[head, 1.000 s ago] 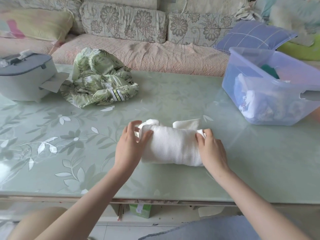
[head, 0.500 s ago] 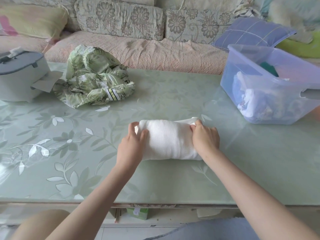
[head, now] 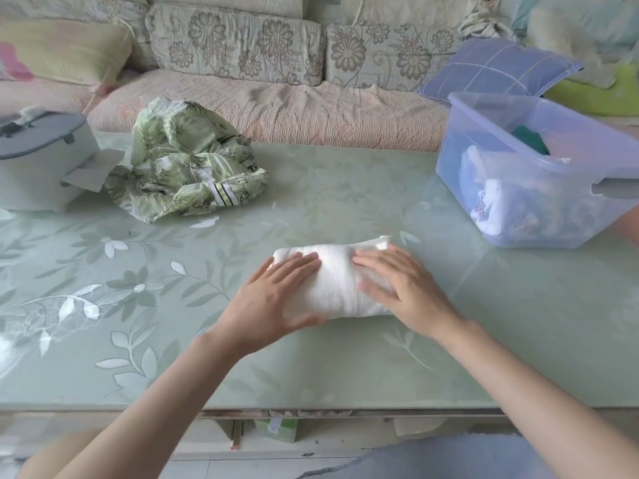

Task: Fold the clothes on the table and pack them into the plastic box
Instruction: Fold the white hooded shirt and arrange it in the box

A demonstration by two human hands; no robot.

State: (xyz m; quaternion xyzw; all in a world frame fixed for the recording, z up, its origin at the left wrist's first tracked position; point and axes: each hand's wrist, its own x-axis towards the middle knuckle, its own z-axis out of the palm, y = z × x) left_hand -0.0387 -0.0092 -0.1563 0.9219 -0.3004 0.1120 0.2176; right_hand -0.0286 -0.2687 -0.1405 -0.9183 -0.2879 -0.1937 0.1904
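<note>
Both hands have shifted from clasping the ends of the white folded garment (head: 340, 281) to lying flat on top of it. The left hand (head: 273, 299) presses the bundle's left half, its fingers (head: 297, 262) straight and slightly spread, the thumb along the near side. The right hand (head: 404, 288) covers the right half in the same way, its fingers (head: 373, 261) extended and pointing left, holding nothing. The loose flaps that stood up behind the bundle a second ago are now folded down; only a small corner shows at its far right end. The bundle lies at the middle of the counter (head: 345, 361), closer to the near edge.

On the pale green, leaf-patterned counter, a grey case (head: 38, 157) stands at the far left corner, with a crumpled green leaf-print garment (head: 186, 174) just beside it. The translucent plastic box (head: 460, 160) sits at the far right corner, with white and dark green cloth inside. Behind the far edge runs a sofa (head: 276, 108) with floral cushions and a blue pillow (head: 498, 67). A green carton (head: 276, 428) shows beneath the near edge.
</note>
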